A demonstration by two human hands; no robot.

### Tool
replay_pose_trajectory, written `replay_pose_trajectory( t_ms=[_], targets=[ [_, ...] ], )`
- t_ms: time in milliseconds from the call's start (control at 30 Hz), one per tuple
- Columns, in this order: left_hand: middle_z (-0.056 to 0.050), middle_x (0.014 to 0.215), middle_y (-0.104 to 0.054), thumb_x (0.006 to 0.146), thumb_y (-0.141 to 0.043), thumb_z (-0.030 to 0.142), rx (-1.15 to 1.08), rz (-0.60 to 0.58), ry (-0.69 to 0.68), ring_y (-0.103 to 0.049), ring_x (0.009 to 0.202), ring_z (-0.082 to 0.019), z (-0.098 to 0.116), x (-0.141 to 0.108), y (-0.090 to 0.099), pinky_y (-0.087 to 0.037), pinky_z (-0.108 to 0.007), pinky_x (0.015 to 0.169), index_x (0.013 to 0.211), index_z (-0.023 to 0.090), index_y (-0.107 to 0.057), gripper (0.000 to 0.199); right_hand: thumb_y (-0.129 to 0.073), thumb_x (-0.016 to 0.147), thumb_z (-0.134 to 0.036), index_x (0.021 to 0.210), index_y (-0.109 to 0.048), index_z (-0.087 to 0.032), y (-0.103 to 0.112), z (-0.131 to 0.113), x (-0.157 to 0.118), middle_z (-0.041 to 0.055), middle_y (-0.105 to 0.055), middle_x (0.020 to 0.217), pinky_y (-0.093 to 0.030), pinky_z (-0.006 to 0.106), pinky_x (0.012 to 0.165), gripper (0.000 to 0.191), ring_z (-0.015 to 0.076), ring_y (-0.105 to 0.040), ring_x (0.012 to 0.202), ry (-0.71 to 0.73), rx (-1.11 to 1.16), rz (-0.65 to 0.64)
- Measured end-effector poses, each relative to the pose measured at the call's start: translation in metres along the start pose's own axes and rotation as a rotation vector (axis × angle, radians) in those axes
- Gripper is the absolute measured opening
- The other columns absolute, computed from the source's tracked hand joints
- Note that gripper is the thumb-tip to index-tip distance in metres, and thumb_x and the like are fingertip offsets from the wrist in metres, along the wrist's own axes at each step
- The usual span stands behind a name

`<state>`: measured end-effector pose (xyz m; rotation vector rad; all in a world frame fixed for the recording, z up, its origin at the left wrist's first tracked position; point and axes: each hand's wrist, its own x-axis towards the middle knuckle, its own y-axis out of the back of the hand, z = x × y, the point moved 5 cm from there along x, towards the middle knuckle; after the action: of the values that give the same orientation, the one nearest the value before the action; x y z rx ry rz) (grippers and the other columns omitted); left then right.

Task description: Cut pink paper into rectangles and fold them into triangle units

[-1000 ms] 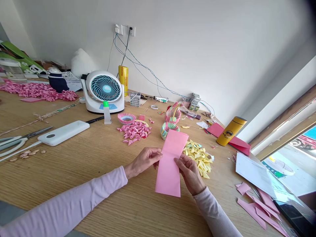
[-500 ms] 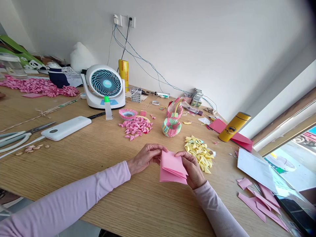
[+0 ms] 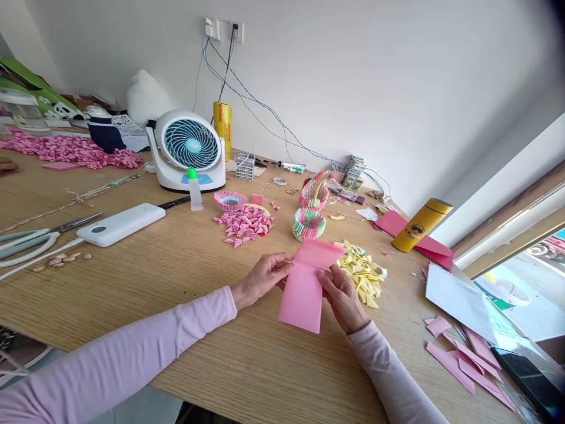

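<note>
A creased pink paper is held up over the front of the wooden table, its upper part bent back and slightly blurred. My left hand pinches its left edge between thumb and fingers. On the right edge, the thumb and fingers of my right hand are closed on the same paper. Just behind my right hand lies a pile of folded yellow paper pieces. Farther back stand a green and pink paper bowl and a small pink paper basket. Folded pink pieces lie to their left.
A white fan, a glue bottle, a power bank and scissors are on the left. To the right are a yellow flask, pink paper strips and a phone. Someone's fingers show at the far left edge.
The pink paper has been opened from a folded square into a longer strip, its top part swung up and back. Both hands still hold it, and the view has shifted slightly.
</note>
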<state>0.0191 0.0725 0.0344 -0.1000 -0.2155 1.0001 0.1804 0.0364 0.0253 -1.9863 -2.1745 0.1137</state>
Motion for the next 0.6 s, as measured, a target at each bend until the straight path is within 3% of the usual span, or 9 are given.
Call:
replay_pose_trajectory(
  t_ms=[300, 500, 600],
  targets=[
    [-0.005, 0.082, -0.066, 0.072, -0.071, 0.043, -0.026, 0.09, 0.028, -0.056, 0.067, -0.012, -0.0048, 0.0006, 0.0043, -0.045, -0.022, 0.059, 0.095, 0.011, -0.07, 0.039, -0.074, 0.074, -0.036, 0.095, -0.073, -0.023, 0.0026, 0.0033, 0.0007, 0.0024, -0.07, 0.083, -0.045, 0.024, 0.058, 0.024, 0.0143, -0.058, 0.066, 0.027, 0.012, 0.033],
    [0.001, 0.069, -0.059, 0.072, -0.069, 0.034, -0.068, 0.097, 0.082, -0.052, 0.06, -0.009, -0.0016, -0.0019, 0.0027, -0.042, -0.021, 0.058, 0.081, 0.013, -0.069, 0.023, -0.072, 0.074, -0.034, 0.069, -0.07, -0.02, 0.004, 0.0041, 0.001, -0.0017, -0.059, 0.063, -0.038, 0.022, 0.053, 0.015, 0.0112, -0.049, 0.056, 0.023, 0.042, 0.036],
    [0.003, 0.072, -0.058, 0.077, -0.065, 0.031, -0.161, 0.055, 0.134, -0.053, 0.061, -0.009, 0.0002, -0.0045, -0.0026, -0.042, -0.019, 0.057, 0.098, 0.018, -0.064, 0.025, -0.072, 0.075, -0.033, 0.069, -0.066, -0.021, 0.0048, 0.0047, 0.0023, -0.0029, -0.056, 0.064, -0.037, 0.021, 0.052, 0.015, 0.0107, -0.047, 0.057, 0.019, 0.071, 0.043]
  ],
)
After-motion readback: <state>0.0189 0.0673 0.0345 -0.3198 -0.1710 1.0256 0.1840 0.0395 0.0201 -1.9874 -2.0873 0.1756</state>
